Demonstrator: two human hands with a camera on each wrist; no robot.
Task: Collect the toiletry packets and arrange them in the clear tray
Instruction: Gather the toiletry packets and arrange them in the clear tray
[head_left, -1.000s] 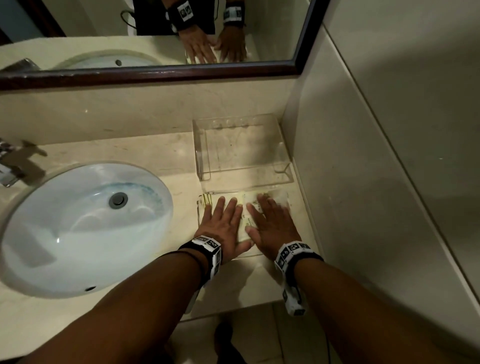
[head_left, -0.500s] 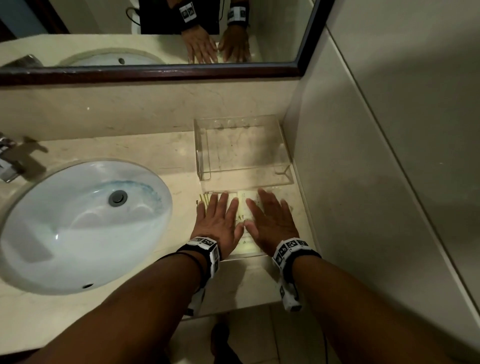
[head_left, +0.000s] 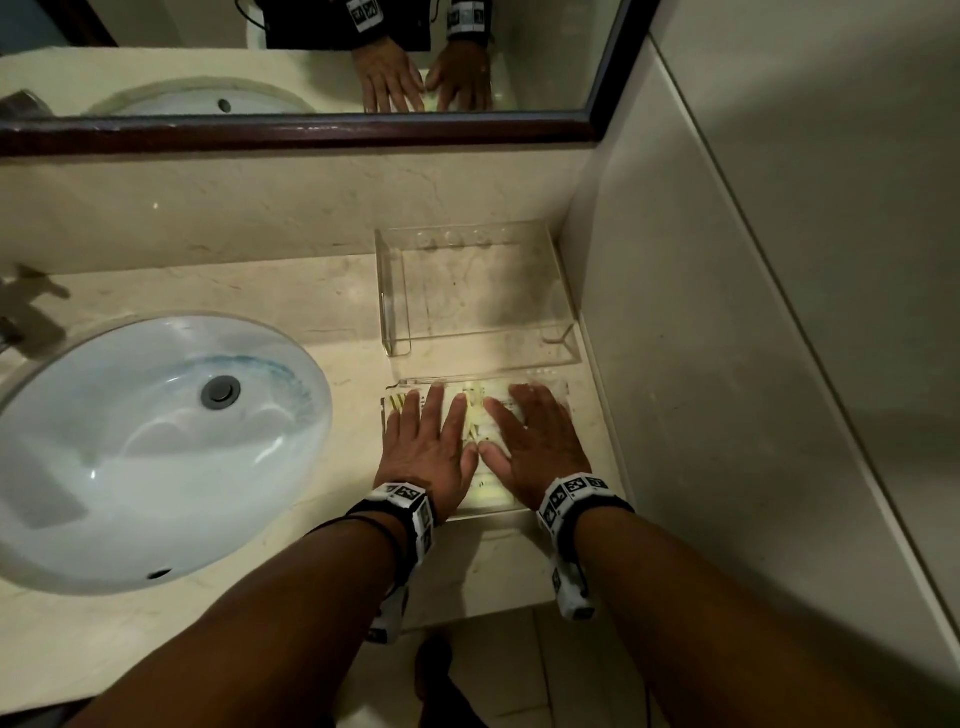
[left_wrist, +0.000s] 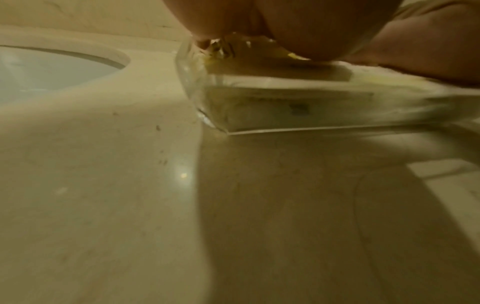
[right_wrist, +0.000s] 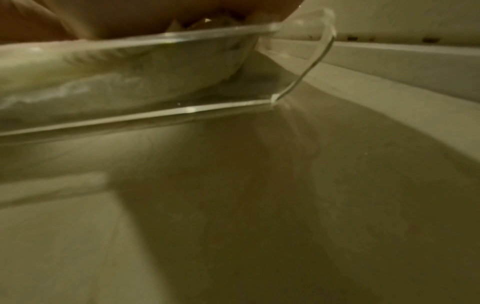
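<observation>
A low clear tray (head_left: 563, 389) sits at the counter's near right and holds several pale yellow-and-white toiletry packets (head_left: 474, 415). My left hand (head_left: 431, 436) and right hand (head_left: 535, 436) lie side by side, flat on the packets, fingers straight and spread, and cover most of them. The left wrist view shows the tray's corner (left_wrist: 207, 119) and a white packet (left_wrist: 285, 102) through its wall, under my left hand (left_wrist: 298, 30). The right wrist view has the tray's rim (right_wrist: 207, 34) with packets (right_wrist: 130, 72) behind it.
A taller clear acrylic box (head_left: 395, 291) stands just behind the tray, against the back wall. The white sink basin (head_left: 130, 457) is on the left. A side wall (head_left: 701, 364) closes the counter's right edge, and a mirror (head_left: 311, 67) hangs above.
Both hands stay flat on the packets in the tray; only the fingers have shifted slightly.
</observation>
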